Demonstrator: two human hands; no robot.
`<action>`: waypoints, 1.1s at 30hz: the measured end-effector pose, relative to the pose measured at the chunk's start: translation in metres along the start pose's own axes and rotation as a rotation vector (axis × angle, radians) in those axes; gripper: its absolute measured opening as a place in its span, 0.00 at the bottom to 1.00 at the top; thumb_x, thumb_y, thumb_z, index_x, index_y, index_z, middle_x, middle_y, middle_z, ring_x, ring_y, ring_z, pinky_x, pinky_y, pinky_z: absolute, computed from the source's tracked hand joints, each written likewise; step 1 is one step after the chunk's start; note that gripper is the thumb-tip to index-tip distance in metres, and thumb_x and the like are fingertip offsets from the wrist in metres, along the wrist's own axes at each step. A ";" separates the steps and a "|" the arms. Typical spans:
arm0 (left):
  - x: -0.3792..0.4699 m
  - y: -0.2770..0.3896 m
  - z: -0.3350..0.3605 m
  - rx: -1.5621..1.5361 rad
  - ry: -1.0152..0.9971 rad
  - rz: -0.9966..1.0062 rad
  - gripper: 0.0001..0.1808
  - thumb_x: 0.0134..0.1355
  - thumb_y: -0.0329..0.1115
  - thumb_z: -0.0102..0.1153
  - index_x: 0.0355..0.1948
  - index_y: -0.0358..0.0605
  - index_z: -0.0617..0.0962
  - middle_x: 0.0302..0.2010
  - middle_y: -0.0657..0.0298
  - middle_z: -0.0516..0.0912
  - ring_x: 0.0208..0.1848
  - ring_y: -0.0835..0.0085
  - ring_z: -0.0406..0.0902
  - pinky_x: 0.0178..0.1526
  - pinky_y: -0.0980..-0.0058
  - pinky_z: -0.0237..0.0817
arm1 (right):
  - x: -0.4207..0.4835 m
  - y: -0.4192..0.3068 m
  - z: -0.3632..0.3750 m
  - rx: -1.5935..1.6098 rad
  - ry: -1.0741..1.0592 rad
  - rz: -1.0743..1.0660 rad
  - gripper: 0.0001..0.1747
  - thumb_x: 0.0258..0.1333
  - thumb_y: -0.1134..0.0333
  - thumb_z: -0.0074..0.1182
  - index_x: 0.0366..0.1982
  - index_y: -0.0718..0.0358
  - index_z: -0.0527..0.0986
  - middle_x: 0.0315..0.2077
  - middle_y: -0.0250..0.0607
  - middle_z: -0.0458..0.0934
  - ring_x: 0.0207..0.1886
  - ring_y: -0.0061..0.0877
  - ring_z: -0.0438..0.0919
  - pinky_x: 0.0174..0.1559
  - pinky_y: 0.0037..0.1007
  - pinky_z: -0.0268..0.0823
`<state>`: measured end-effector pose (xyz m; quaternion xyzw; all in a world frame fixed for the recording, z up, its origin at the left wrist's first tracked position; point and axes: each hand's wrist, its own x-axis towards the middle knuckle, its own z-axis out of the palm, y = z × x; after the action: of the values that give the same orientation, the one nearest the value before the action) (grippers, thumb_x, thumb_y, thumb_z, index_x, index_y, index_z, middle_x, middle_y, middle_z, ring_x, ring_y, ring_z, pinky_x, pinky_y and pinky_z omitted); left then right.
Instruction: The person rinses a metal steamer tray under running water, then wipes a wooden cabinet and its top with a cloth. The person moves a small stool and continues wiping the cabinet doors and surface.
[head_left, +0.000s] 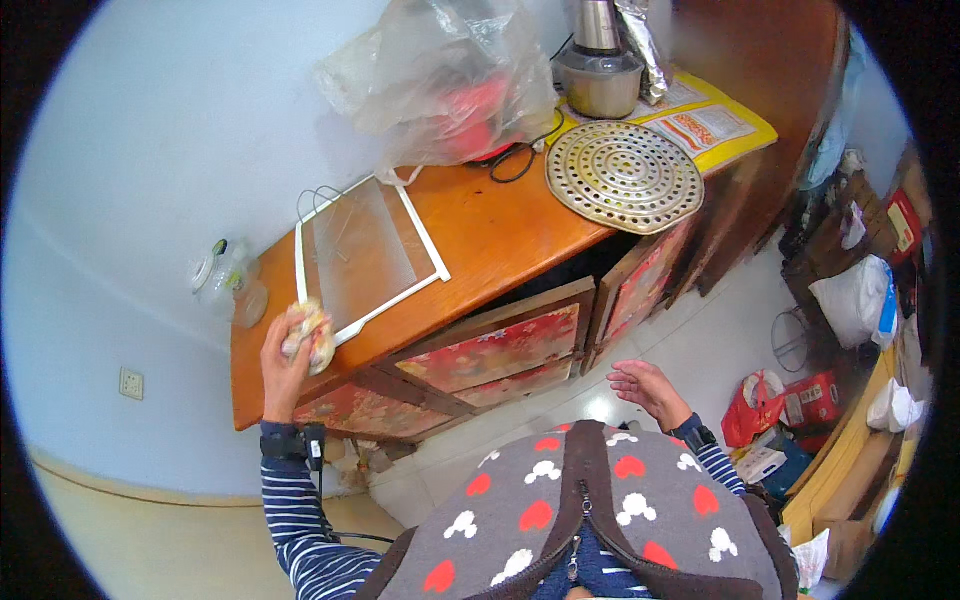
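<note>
My left hand (289, 356) grips a crumpled, pale yellowish cloth (313, 337) near the left end of the orange-brown wooden cabinet top (495, 232). The cloth is at the front left corner of a white-framed clear shelf panel (367, 247), which lies flat on the cabinet. My right hand (646, 388) hangs in the air in front of the cabinet doors, its fingers apart, holding nothing. A round perforated metal steamer plate (626, 176) lies on the right part of the top, reaching over its front edge.
Clear jars (236, 285) stand at the left end. Behind are a plastic bag (450, 82) over something red, a black cord (514, 176), a food chopper (600, 75) and a yellow printed sheet (731, 135). A cabinet door (637, 289) stands ajar; bags and boxes crowd the right floor.
</note>
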<state>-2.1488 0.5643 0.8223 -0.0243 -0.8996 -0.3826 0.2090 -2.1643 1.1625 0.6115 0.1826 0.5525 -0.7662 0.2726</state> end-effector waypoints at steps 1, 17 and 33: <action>0.018 0.022 0.017 -0.064 -0.014 0.086 0.19 0.59 0.24 0.61 0.53 0.40 0.80 0.58 0.57 0.81 0.64 0.64 0.75 0.68 0.65 0.62 | 0.000 -0.003 0.000 -0.001 -0.013 -0.004 0.19 0.68 0.56 0.59 0.53 0.59 0.77 0.45 0.40 0.84 0.45 0.24 0.82 0.49 0.28 0.77; 0.248 0.041 0.281 0.310 -0.354 0.325 0.41 0.60 0.47 0.70 0.70 0.42 0.70 0.66 0.46 0.73 0.69 0.51 0.70 0.71 0.58 0.61 | -0.073 0.037 -0.083 0.234 0.281 -0.121 0.16 0.72 0.60 0.54 0.53 0.61 0.77 0.47 0.40 0.83 0.48 0.27 0.83 0.49 0.30 0.78; 0.117 0.102 0.264 0.016 -0.549 0.470 0.25 0.61 0.29 0.65 0.60 0.35 0.76 0.59 0.49 0.79 0.63 0.55 0.74 0.67 0.61 0.63 | -0.055 0.065 -0.101 0.227 0.212 -0.144 0.18 0.70 0.52 0.56 0.53 0.55 0.78 0.45 0.34 0.84 0.45 0.22 0.83 0.48 0.28 0.77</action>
<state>-2.3290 0.8068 0.7738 -0.3307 -0.8950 -0.2963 0.0421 -2.0827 1.2543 0.5623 0.2520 0.4999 -0.8175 0.1351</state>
